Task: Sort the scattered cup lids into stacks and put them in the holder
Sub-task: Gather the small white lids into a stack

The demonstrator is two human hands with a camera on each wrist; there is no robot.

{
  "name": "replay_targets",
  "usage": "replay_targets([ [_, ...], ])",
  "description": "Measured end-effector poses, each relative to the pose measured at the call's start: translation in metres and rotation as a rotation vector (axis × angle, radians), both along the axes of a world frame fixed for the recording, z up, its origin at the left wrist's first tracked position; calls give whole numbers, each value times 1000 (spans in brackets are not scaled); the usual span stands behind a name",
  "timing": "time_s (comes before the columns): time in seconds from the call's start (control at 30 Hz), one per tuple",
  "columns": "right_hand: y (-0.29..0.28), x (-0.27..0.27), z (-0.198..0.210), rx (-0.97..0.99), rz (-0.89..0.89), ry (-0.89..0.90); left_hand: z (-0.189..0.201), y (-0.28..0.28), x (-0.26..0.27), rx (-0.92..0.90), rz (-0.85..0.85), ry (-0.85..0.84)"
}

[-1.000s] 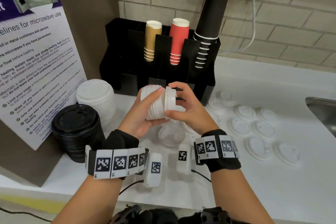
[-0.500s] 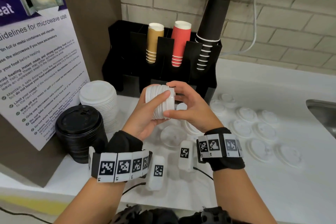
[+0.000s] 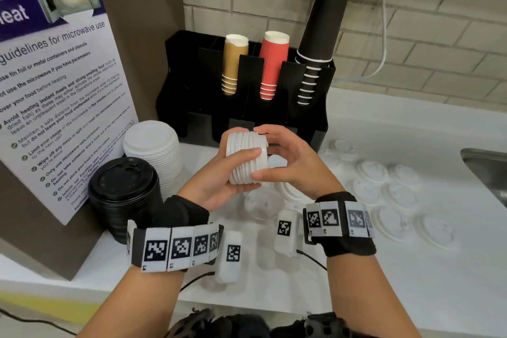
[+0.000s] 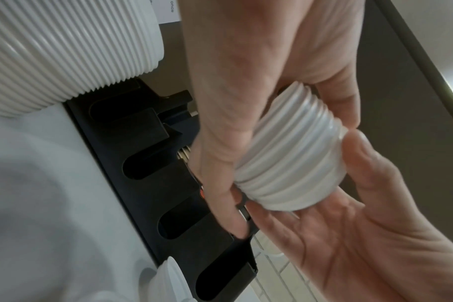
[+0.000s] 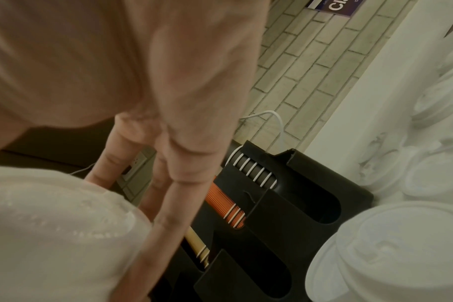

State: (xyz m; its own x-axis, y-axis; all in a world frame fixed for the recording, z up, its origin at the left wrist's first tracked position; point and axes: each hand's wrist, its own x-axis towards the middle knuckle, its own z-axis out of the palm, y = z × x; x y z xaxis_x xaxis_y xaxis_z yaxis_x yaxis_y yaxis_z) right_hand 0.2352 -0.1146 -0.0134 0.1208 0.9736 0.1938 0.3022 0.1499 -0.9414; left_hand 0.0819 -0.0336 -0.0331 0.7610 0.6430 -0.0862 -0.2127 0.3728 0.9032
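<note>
A short stack of small white lids [image 3: 247,158] [image 4: 290,163] lies on its side in the air in front of the black holder [image 3: 315,134]. My left hand [image 3: 219,178] cradles it from below, thumb across its ribbed side. My right hand [image 3: 285,162] grips the stack's right end with curled fingers and thumb. The right wrist view shows the stack's end [image 5: 52,224] close up. Several loose white lids [image 3: 373,173] lie scattered on the white counter to the right. The holder's lower slots [image 4: 173,218] look dark and vacant.
A tall stack of larger white lids [image 3: 153,151] and a stack of black lids [image 3: 123,189] stand at the left by a microwave notice board [image 3: 55,90]. Tan, red and black cups [image 3: 274,63] fill the holder's upper slots. A sink edge [image 3: 491,167] is at right.
The single lid held by my right hand a second ago has been pushed onto the stack's right end. Both hands now hold the joined stack together.
</note>
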Motion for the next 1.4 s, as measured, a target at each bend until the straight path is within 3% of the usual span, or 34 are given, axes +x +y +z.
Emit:
replay_targets([
  [0.3,3,-5,-1,-10,-27,-28,-2,-8,16,12,292,-13],
  [0.5,5,-3,-4,0,-32,-12,-4,-4,14,35,211,-28],
  [0.67,7,1,-11,-122,-49,-46,-6,2,13,25,270,-24],
  [0.77,5,1,-20,-207,-134,-283,-6,10,10,28,370,-41],
  [0.97,4,-17,-35,-653,22,-976,-8,15,7,10,417,-20],
  [1.07,6,-25,-39,-687,48,-1183,-9,13,7,4,393,-8],
  [1.13,2,-21,-33,-650,45,-1072,-9,14,3,-14,360,19],
  [1.2,-4,-10,-19,-600,57,-837,-10,15,-2,-6,306,74],
  [1.33,-10,10,13,-373,124,-506,-12,14,-6,73,134,190],
  [1.4,-12,14,20,-255,139,-244,-12,11,-4,56,40,200],
])
